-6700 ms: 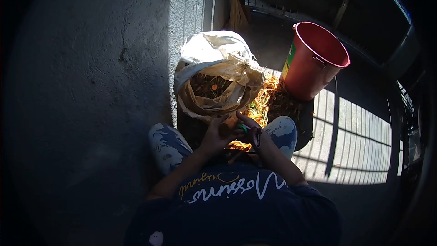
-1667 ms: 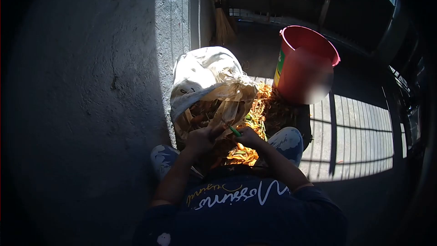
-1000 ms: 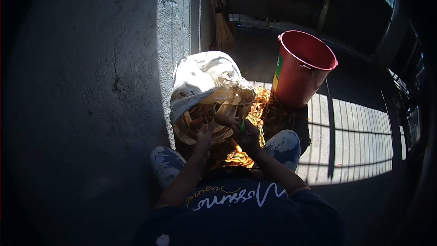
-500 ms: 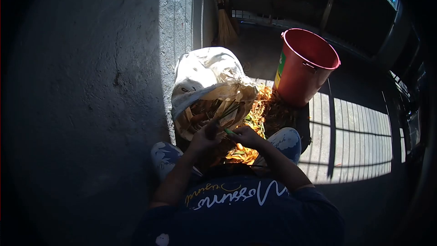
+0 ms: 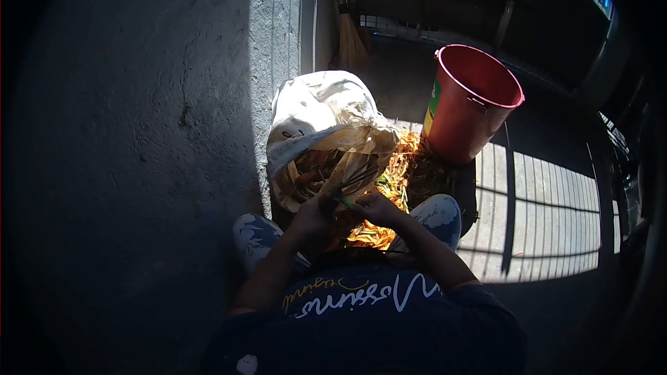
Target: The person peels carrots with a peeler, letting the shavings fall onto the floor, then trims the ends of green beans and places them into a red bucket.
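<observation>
My left hand [image 5: 314, 217] is closed in front of the mouth of a white sack [image 5: 323, 94]. What its fingers hold is too dark to name; thin dark strands stick up beside it toward the sack. Close by on the right, my right hand [image 5: 373, 208] is closed around a small tool with a green handle [image 5: 348, 202], whose tip meets the left hand. Long brownish pieces [image 5: 314, 170] lie in shadow inside the open sack. Orange and yellow-green strips [image 5: 375, 236] are heaped on the ground under and beyond my hands, between my knees.
A red bucket [image 5: 462, 125] stands upright at the back right, against the heap of strips. A rough wall [image 5: 160, 111] rises on the left. A broom [image 5: 352, 45] leans in the far corner. Barred shadows fall across the sunlit floor [image 5: 549, 215] at right.
The view has shifted slightly, so the sack and bucket appear a little to the right. My hands remain together at the sack's mouth, and the green handle shows less.
</observation>
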Demonstrator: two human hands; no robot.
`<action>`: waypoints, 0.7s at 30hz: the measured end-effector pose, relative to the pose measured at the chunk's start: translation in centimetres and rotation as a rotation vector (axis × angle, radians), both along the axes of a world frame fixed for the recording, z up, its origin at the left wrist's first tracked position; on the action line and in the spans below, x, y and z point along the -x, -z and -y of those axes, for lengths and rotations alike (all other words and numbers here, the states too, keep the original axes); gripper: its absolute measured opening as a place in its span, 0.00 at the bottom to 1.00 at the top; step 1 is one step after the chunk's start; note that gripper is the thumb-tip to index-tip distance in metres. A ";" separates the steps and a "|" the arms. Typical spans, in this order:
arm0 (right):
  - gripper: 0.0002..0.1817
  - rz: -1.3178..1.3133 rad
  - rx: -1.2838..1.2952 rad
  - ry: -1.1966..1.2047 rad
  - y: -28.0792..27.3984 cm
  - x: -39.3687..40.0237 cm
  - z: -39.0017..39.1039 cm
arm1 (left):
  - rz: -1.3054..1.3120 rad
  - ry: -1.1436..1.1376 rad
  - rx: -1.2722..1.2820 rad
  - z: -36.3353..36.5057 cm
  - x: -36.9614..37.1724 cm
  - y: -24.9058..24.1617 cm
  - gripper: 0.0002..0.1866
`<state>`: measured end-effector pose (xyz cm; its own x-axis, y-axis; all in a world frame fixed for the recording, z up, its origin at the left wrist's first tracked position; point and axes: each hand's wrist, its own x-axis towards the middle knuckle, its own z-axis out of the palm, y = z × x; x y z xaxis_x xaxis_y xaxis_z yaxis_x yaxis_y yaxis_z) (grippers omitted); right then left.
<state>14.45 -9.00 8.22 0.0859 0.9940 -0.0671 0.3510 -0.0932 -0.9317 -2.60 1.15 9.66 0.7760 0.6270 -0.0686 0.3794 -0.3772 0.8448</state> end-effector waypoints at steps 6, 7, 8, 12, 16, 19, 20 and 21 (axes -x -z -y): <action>0.23 0.163 0.134 0.133 4.7 -2.7 -1.0 | 0.252 0.138 0.171 0.3 0.5 0.0 0.24; 0.23 0.154 0.216 0.243 6.6 -3.8 -1.3 | 0.211 0.214 0.136 1.1 0.5 -1.4 0.25; 0.32 0.064 0.182 0.314 7.2 -4.2 -0.9 | 0.176 0.282 0.102 1.5 0.5 -2.1 0.26; 0.23 -0.238 0.251 0.222 6.5 -4.4 -1.8 | 0.080 0.117 0.108 -1.2 0.0 0.7 0.28; 0.16 -0.377 0.086 0.212 3.0 -1.3 -1.8 | -0.014 0.124 -0.010 -1.7 -0.5 2.5 0.30; 0.18 0.045 -0.290 0.173 1.9 0.3 -1.6 | -0.166 0.110 -0.108 -1.0 -1.5 0.4 0.30; 0.19 -0.041 -0.085 0.211 0.4 0.5 -1.0 | -0.192 0.087 -0.141 -0.8 -1.9 0.0 0.30; 0.19 -0.039 -0.085 0.213 0.6 0.5 -1.1 | -0.190 0.089 -0.141 -0.9 -2.1 0.9 0.30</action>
